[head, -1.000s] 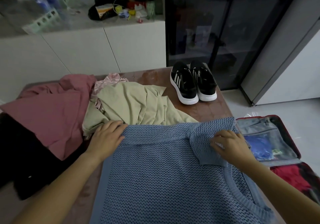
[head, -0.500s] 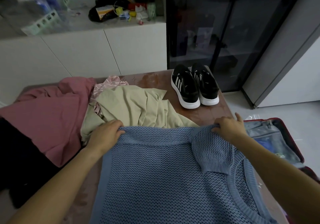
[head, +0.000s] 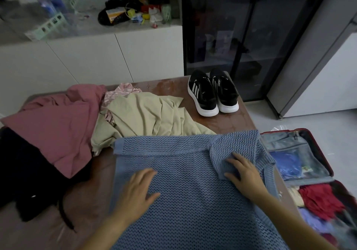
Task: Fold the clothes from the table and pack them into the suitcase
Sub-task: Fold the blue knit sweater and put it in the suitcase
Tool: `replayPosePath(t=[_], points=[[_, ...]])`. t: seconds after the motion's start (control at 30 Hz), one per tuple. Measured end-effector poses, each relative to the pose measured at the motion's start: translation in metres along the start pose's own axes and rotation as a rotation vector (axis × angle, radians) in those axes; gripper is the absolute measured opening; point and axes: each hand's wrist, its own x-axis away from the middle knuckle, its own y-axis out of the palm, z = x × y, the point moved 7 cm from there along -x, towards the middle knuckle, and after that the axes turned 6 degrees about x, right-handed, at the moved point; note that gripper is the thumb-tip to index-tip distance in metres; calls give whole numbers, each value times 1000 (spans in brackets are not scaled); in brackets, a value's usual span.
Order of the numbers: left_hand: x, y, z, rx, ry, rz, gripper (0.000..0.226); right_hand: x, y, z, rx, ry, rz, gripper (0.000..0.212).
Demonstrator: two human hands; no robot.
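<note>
The blue knit sweater point(head: 183, 172) lies spread flat on the near part of the table point(head: 92, 197), its collar end towards the person and one sleeve point(head: 229, 149) turned in across the body at the far right corner. The left hand point(head: 137, 190) lies flat on the middle of the knit, fingers straight and holding nothing. The right hand point(head: 245, 174) rests with spread fingers on the turned-in sleeve, pressing rather than gripping. The step looks like smoothing and setting that sleeve before the next fold. An open mesh knit like this probably stretches and snags, so it is better pressed flat with the palms than dragged, the sleeve edge lined up with the side of the body and the far hem kept straight. The right side of the sweater hangs near the table edge, above the open suitcase point(head: 324, 153) on the floor point(head: 309, 122), and may slide if pushed that way. In the suitcase a red garment point(head: 318, 197) and a blue bag point(head: 286, 163) behind a mesh pocket are visible. Beyond the sweater lie a crumpled beige garment point(head: 146, 114), a pink garment point(head: 58, 122) and a black garment point(head: 23, 172), all unfolded, with a pair of black sneakers point(head: 212, 93) at the far right corner. Behind stand a white cabinet point(head: 96, 60) with a cluttered top and a dark glass-fronted cabinet point(head: 241, 37)
</note>
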Motion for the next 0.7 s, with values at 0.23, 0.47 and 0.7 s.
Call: replayPosePath(t=[0.23,0.47,0.7], points=[[93,45,6,78,-29,-272,101,64,-29,-22,-221,-6,5,30],[146,58,-10,-105,228,-299,77,190,-46,-44,-94,-429,-51,33],[157,58,16,-263,461,-288,77,245,16,-71,293,-675,-111,29]])
